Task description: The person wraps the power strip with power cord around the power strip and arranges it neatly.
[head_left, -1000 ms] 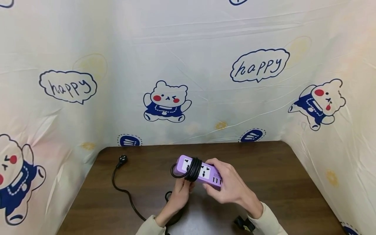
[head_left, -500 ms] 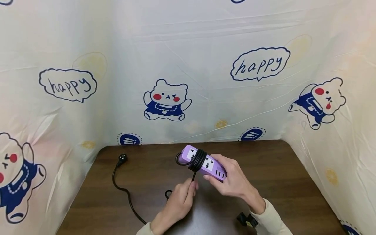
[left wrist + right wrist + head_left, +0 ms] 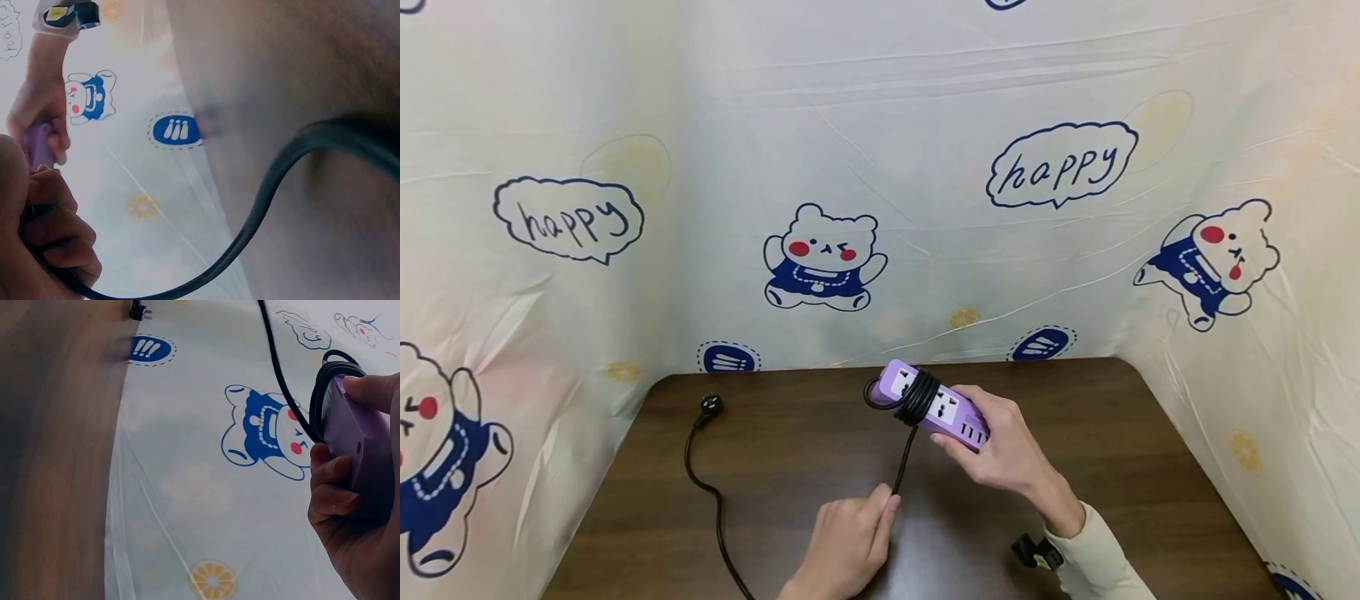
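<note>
My right hand (image 3: 1007, 446) grips the near right end of a purple power strip (image 3: 951, 429), held up tilted over the table. Several turns of its black cord (image 3: 917, 398) are wound round the strip's middle, with a small loop at the far left end. From the winding the cord runs down, stretched straight, to my left hand (image 3: 850, 533), which holds it in curled fingers. In the left wrist view the cord (image 3: 250, 222) leaves that hand below and bends away over the table. The purple strip (image 3: 359, 437) fills the right hand in the right wrist view.
The cord's plug (image 3: 710, 407) lies on the brown wooden table (image 3: 1075, 467) at the back left, its cord trailing toward the front edge. A printed curtain (image 3: 940, 167) surrounds the table at the back and sides. A small black device (image 3: 1037, 552) sits at the right wrist.
My left hand has drawn down and away from the strip, pulling a length of cord straight. My right hand has carried the strip slightly up and to the right.
</note>
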### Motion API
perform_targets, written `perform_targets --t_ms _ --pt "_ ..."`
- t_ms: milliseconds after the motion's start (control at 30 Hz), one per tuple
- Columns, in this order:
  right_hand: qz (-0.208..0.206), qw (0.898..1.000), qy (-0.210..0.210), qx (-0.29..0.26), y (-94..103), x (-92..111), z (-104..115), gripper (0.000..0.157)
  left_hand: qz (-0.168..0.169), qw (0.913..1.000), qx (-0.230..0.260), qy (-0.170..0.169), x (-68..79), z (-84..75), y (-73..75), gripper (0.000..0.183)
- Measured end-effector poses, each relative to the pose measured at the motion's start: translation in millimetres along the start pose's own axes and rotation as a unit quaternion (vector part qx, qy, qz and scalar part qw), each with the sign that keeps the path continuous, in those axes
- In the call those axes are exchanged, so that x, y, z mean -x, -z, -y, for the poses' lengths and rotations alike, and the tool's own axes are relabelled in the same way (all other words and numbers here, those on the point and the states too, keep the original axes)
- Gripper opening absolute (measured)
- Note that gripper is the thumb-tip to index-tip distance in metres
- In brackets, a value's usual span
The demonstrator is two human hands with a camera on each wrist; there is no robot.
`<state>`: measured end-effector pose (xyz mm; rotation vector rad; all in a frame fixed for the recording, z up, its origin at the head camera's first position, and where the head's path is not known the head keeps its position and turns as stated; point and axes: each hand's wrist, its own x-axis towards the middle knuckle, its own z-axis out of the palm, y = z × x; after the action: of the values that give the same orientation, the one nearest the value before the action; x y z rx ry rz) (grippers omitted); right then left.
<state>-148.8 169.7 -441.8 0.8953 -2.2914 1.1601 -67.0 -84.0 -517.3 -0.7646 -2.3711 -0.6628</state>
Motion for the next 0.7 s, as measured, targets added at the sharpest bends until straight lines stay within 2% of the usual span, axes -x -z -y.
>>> perform_targets --t_ms 300,467,700 --pt "0.007 1.000 -0.018 0.013 -2.3 2.7 -6.7 0.054 -0.063 0.9974 0.026 -0.024 1.1 0.3 15.8 0.050" --pt "0.027 0.999 -0.018 0.016 -6.0 4.1 -9.4 0.054 -0.095 0.9932 0.018 -0.064 -3.9 -2.2 26.5 0.049" --pt "0.028 0.999 -0.024 0.005 -12.1 5.5 -14.8 0.052 -0.104 0.9863 0.049 -0.118 -16.6 -10.3 40.8 0.041"
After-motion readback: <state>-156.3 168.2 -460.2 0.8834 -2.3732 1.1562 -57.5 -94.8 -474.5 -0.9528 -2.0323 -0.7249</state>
